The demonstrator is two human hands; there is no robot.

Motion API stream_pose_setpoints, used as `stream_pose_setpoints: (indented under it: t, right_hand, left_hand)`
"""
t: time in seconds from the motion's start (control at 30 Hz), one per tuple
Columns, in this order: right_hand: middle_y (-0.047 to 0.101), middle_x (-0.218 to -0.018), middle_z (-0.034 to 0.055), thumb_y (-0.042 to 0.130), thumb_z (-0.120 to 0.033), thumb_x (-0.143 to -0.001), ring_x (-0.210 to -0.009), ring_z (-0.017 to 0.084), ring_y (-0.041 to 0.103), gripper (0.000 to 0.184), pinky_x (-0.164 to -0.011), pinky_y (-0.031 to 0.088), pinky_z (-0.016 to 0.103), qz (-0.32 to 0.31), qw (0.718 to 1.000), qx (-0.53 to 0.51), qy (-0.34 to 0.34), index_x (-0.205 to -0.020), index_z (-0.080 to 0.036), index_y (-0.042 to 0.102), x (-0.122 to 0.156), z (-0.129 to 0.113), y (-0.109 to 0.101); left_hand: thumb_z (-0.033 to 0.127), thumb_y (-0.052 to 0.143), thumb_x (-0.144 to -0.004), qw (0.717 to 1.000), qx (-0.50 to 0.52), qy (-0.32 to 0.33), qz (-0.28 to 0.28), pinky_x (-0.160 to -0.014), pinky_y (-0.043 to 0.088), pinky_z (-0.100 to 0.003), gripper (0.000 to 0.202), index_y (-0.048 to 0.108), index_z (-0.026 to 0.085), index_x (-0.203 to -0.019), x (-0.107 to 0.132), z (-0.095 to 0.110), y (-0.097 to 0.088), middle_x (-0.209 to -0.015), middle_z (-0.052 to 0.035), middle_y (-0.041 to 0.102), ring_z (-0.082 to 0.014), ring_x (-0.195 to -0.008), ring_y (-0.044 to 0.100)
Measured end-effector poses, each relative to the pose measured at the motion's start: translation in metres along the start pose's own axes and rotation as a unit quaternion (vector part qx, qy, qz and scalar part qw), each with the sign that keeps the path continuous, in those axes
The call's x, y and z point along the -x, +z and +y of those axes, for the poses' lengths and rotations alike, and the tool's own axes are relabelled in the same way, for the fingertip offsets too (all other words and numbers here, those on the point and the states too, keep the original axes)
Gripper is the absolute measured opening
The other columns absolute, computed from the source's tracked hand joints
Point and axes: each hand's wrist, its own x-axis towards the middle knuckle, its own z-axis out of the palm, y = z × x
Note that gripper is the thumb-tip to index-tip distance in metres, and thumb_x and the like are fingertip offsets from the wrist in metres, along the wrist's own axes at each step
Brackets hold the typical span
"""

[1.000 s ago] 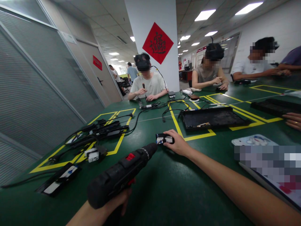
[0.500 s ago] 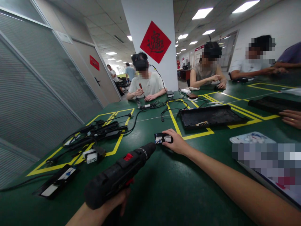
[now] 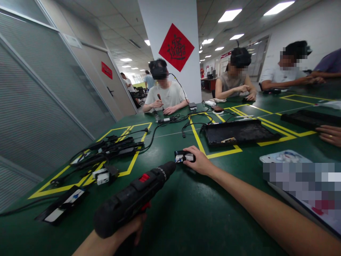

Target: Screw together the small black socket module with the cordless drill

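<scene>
My left hand (image 3: 130, 227) is wrapped around the grip of a black cordless drill (image 3: 133, 199) with red accents. The drill points away and to the right, and its body hides most of those fingers. Just past the chuck, my right hand (image 3: 198, 161) pinches a small black casing (image 3: 180, 157) with white parts inside, low over the green table. In this view the drill's tip meets the near left edge of the casing; I cannot tell whether they touch. On the left lies another open black casing (image 3: 62, 206) with white and blue parts.
Tangled black cables (image 3: 119, 145) and a white block (image 3: 102, 177) lie at left. A black tray (image 3: 239, 133) sits within yellow tape at right, beyond a flat pale item (image 3: 287, 156). Co-workers sit across the table; another person's hand (image 3: 330, 135) rests at the right edge.
</scene>
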Motion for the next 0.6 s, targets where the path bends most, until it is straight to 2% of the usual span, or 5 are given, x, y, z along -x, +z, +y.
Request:
stream_pose_setpoints:
  t: [0.13, 0.3, 0.4, 0.6]
  right_hand:
    - [0.055, -0.119, 0.0077, 0.058, -0.031, -0.087, -0.102, 0.023, 0.057, 0.035, -0.087, 0.048, 0.046, -0.002, 1.000, 0.001, 0.003, -0.118, -0.018, 0.052, 0.000, -0.001, -0.001]
    - [0.055, -0.119, 0.0077, 0.058, -0.031, -0.087, -0.102, 0.023, 0.057, 0.035, -0.086, 0.048, 0.046, -0.003, 1.000, 0.003, 0.008, -0.118, -0.018, 0.052, 0.000, -0.001, -0.002]
    - [0.055, -0.119, 0.0077, 0.058, -0.031, -0.087, -0.102, 0.023, 0.057, 0.035, -0.086, 0.048, 0.046, -0.002, 1.000, 0.004, 0.006, -0.118, -0.018, 0.052, 0.000, -0.001, -0.001]
    - [0.056, -0.118, 0.0075, 0.058, -0.031, -0.086, -0.101, 0.023, 0.057, 0.034, -0.086, 0.048, 0.046, 0.000, 1.000, 0.000, 0.006, -0.118, -0.018, 0.052, 0.000, -0.001, -0.001]
  left_hand:
    - [0.050, 0.049, -0.073, 1.000, -0.002, 0.003, -0.010, -0.064, 0.052, -0.031, 0.037, 0.062, 0.017, -0.067, -0.002, -0.004, -0.001, -0.053, -0.0032, 0.060, -0.0182, -0.056, 0.057]
    - [0.048, 0.053, -0.073, 0.999, 0.026, 0.024, -0.028, -0.060, 0.053, -0.030, 0.036, 0.064, 0.016, -0.088, -0.006, -0.016, -0.001, -0.055, -0.0027, 0.061, -0.0174, -0.053, 0.057]
    - [0.046, 0.055, -0.072, 0.999, 0.034, 0.023, -0.032, -0.058, 0.053, -0.030, 0.036, 0.063, 0.016, -0.090, -0.008, -0.020, -0.003, -0.055, -0.0025, 0.061, -0.0175, -0.053, 0.058]
    - [0.045, 0.055, -0.073, 0.998, 0.017, 0.014, -0.051, -0.062, 0.054, -0.031, 0.035, 0.064, 0.017, -0.092, -0.004, -0.008, -0.007, -0.058, -0.0031, 0.063, -0.0191, -0.058, 0.060]
